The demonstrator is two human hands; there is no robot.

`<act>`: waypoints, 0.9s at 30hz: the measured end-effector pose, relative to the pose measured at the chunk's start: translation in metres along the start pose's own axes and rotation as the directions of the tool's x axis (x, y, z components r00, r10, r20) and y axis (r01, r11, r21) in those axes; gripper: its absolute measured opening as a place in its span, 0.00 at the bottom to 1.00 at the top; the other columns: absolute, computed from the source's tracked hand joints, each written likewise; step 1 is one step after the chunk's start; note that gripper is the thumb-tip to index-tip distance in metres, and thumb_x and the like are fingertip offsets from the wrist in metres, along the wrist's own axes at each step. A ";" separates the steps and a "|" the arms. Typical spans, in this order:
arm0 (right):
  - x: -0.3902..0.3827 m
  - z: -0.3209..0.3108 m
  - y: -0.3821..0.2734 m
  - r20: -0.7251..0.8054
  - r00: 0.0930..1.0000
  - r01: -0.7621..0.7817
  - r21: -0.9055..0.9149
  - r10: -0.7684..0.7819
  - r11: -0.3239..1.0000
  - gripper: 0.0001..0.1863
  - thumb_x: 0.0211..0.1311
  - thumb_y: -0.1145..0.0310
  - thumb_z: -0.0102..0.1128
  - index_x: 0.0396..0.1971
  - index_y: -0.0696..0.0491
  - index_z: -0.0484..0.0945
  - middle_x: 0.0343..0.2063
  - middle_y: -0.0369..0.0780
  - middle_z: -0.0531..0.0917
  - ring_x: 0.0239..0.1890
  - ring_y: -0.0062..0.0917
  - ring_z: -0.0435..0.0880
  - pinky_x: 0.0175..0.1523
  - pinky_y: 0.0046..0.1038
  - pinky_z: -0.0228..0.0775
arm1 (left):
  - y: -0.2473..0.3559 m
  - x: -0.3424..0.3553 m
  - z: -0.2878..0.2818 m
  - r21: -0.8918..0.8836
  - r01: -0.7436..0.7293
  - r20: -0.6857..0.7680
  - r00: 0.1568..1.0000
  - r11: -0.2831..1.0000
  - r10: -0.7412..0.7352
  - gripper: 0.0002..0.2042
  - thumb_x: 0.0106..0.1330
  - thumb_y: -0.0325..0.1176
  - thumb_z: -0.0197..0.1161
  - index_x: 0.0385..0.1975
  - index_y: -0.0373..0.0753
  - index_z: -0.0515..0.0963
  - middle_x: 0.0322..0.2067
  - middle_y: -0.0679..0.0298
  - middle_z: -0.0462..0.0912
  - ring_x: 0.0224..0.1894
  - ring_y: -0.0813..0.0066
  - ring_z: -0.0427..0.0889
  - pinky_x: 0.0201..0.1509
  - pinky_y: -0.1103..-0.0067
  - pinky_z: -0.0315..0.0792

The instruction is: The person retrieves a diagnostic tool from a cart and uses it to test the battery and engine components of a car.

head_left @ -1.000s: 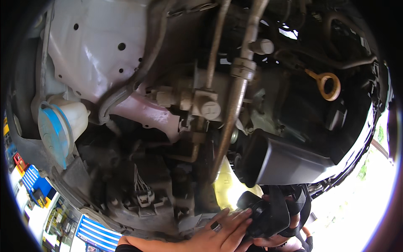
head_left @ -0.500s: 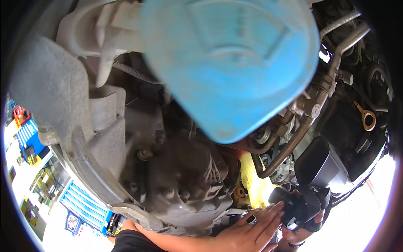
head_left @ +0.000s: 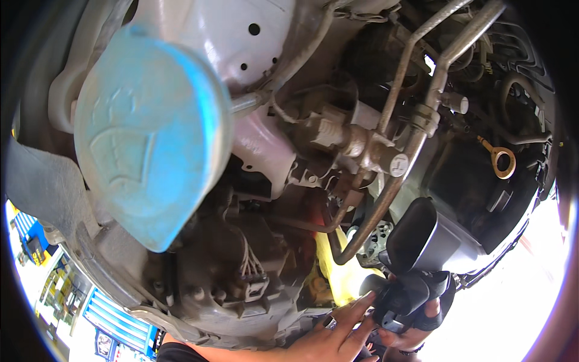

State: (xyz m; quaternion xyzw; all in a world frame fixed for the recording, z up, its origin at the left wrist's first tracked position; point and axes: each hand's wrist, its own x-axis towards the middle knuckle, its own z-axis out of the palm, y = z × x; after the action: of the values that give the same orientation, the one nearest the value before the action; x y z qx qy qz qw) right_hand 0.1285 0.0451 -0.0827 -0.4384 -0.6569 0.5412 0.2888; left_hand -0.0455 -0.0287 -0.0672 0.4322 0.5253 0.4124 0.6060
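My left hand [head_left: 325, 338], wearing a ring with a dark square face, reaches in from the lower left. Its fingers are extended and apart, the tips at the near side of a black lamp-like device [head_left: 410, 298] with a strap. From the lower edge, my right hand [head_left: 401, 338], with a dark bracelet at the wrist, grips that device; part of the hand is hidden behind it. A bright glow at the device's left end falls on a yellow-lit surface [head_left: 332, 265]. Right above the device stands a black, wide-mouthed duct [head_left: 413, 232].
A large blue cap [head_left: 151, 139] with a raised windshield symbol looms close at left. Metal pipes [head_left: 437, 87] run down through the engine bay. A yellow ring-topped dipstick [head_left: 502, 161] sits at right. Beyond the bumper, a blue tool cabinet [head_left: 117, 317] stands at lower left.
The view has shifted, so the blue cap appears farther left and smaller, uncovering pipes and brackets. My left fingers are more spread. The black device stays in my right hand.
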 end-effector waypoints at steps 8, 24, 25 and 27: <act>-0.019 -0.004 0.001 -0.048 0.992 -0.116 0.025 0.118 0.993 0.57 0.41 0.64 0.80 0.69 0.62 0.51 0.57 0.59 0.69 0.55 0.44 0.77 0.58 0.37 0.75 | -0.001 -0.003 0.002 0.062 -0.121 -0.016 0.992 0.991 0.122 0.38 0.59 0.42 0.70 0.58 0.19 0.59 0.58 0.26 0.60 0.57 0.30 0.69 0.56 0.56 0.73; -0.017 -0.012 -0.003 0.045 0.982 -0.190 0.127 0.186 0.973 0.55 0.48 0.75 0.70 0.73 0.56 0.43 0.56 0.51 0.72 0.54 0.36 0.77 0.54 0.34 0.74 | -0.001 -0.021 0.019 0.431 -0.021 0.185 0.981 0.902 -0.065 0.45 0.56 0.48 0.70 0.67 0.25 0.56 0.63 0.35 0.62 0.56 0.39 0.74 0.50 0.52 0.76; -0.015 -0.011 -0.006 0.068 0.978 -0.204 0.118 0.197 0.972 0.54 0.49 0.77 0.68 0.74 0.55 0.42 0.55 0.50 0.73 0.53 0.34 0.77 0.53 0.33 0.73 | -0.001 -0.017 0.018 0.456 -0.064 0.105 0.994 0.888 0.018 0.41 0.55 0.46 0.71 0.62 0.25 0.61 0.61 0.37 0.65 0.49 0.45 0.78 0.46 0.59 0.77; -0.009 -0.006 -0.008 0.032 0.984 -0.178 0.151 0.176 0.972 0.54 0.49 0.78 0.68 0.73 0.56 0.43 0.53 0.49 0.75 0.52 0.32 0.78 0.53 0.33 0.73 | -0.003 -0.006 0.015 0.515 -0.145 -0.044 0.980 0.845 0.195 0.32 0.52 0.41 0.73 0.52 0.26 0.71 0.57 0.40 0.73 0.35 0.58 0.86 0.38 0.72 0.81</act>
State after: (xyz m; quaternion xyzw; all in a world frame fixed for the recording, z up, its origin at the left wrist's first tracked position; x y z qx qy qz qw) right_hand 0.1360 0.0393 -0.0728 -0.4667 -0.5743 0.6177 0.2662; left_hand -0.0310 -0.0366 -0.0676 0.6015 0.6032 0.3311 0.4060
